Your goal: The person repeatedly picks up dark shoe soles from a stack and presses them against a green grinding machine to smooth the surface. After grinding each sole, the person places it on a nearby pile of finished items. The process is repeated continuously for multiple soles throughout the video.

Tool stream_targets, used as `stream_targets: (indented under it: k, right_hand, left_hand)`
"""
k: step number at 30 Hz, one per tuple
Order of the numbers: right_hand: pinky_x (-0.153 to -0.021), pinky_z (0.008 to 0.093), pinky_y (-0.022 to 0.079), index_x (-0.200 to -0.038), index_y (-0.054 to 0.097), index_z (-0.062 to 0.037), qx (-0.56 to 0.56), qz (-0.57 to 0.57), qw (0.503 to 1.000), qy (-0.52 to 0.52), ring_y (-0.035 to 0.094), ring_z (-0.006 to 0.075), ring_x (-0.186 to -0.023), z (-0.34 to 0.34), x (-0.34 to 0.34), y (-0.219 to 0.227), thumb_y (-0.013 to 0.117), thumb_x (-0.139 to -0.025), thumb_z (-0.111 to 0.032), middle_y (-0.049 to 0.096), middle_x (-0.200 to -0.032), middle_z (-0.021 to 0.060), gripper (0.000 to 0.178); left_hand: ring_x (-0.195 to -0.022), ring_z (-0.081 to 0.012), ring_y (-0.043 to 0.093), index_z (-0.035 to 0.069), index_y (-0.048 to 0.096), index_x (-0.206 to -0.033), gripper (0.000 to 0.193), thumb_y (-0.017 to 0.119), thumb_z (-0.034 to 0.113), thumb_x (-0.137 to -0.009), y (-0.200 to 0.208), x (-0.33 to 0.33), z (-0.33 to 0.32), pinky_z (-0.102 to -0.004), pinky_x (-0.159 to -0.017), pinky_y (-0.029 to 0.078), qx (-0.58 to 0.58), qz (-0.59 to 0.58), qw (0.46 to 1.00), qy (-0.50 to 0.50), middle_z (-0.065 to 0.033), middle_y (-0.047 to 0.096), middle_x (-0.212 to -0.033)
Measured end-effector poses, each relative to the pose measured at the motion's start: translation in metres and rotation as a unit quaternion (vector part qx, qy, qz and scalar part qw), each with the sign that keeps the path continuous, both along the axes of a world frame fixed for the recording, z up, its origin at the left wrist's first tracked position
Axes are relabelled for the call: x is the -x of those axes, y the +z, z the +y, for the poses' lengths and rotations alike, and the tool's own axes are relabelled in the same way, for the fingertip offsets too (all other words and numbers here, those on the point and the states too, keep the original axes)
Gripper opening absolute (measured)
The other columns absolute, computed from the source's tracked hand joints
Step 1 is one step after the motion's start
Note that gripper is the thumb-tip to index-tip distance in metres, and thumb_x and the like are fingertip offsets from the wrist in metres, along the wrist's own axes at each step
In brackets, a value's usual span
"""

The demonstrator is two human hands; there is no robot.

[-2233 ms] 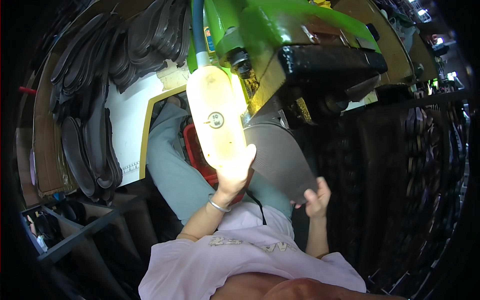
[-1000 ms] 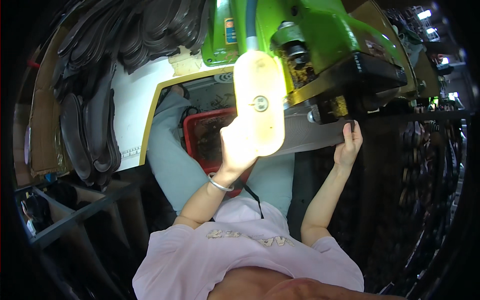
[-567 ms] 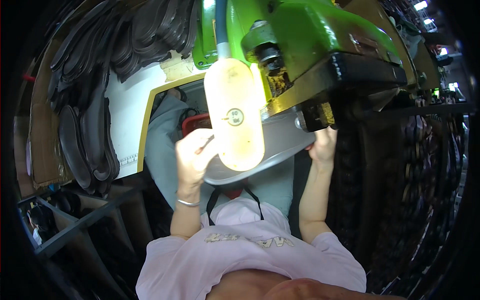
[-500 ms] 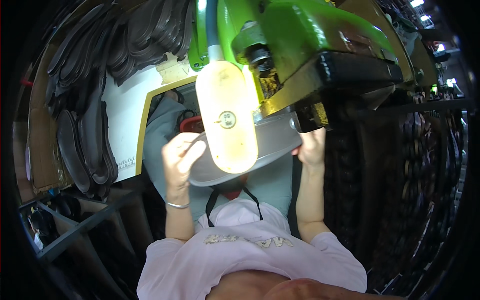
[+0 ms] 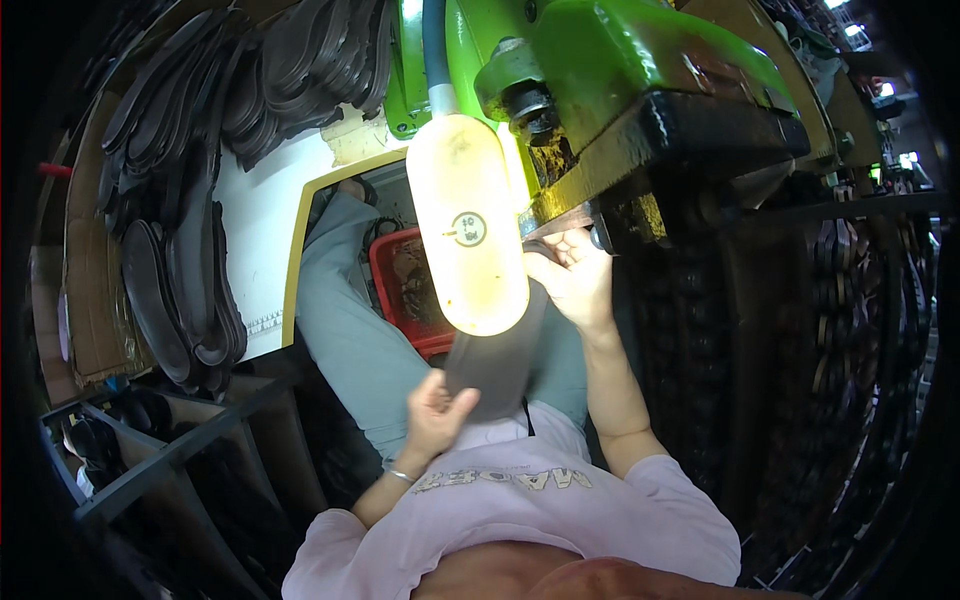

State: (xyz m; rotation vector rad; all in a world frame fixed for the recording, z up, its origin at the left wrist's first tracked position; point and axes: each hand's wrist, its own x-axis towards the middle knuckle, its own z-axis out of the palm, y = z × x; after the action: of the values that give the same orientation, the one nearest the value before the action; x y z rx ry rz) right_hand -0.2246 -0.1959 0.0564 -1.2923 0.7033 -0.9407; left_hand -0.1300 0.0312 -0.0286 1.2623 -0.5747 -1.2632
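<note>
A dark grey shoe sole (image 5: 490, 378) slants from near my lap up to the green machine, its middle partly hidden behind the glowing oval lamp (image 5: 468, 265). My left hand (image 5: 436, 415) grips the sole's lower end at its left edge, thumb on top. Right under the working head of the green machine (image 5: 640, 50), my right hand (image 5: 575, 285) pinches the upper end with bent fingers. The sole looks slightly blurred by motion. Exactly where it meets the machine is hidden by the lamp and my fingers.
Several dark soles (image 5: 180, 110) lie piled on the white table (image 5: 262, 205), beside a cardboard sheet (image 5: 95, 290). A red basin (image 5: 381, 280) sits low between my legs. At the lower left is a metal rack (image 5: 190, 450); shelves of soles (image 5: 835, 300) line the right.
The sole has turned from lying crosswise to pointing lengthwise toward my lap. My left hand has come down and right; my right hand has shifted left. The red basin shows more fully.
</note>
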Motion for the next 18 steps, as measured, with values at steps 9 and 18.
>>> stream_targets:
  k: [9, 18]
  right_hand:
    - [-0.054, 0.0242, 0.046, -0.100, 0.061, -0.0014, 0.117, 0.227, 0.965, -0.055, 0.056, 0.0095, -0.062, -0.038, 0.091, 0.032, 0.068, -0.084, -0.018, 0.063, -0.077, 0.0065, 0.024]
    - [-0.066, 0.0375, 0.058, -0.119, 0.047, 0.0031, -0.143, -0.312, 0.914, -0.217, 0.066, 0.0328, -0.085, -0.065, 0.110, -0.007, 0.050, -0.094, -0.010, 0.060, -0.105, 0.0198, 0.029]
  left_hand:
    - [-0.094, -0.0157, 0.063, -0.006, 0.057, -0.110, 0.026, 0.060, -0.004, -0.085, 0.017, 0.000, -0.059, -0.0259, -0.080, 0.051, 0.056, -0.107, 0.991, 0.055, -0.0131, 0.065, -0.102]
    - [-0.124, -0.0355, 0.042, 0.007, 0.049, -0.130, 0.050, 0.063, 0.027, -0.086, 0.041, -0.218, 0.002, -0.0484, -0.100, 0.034, -0.261, -0.785, 0.465, 0.315, -0.0169, 0.046, -0.134]
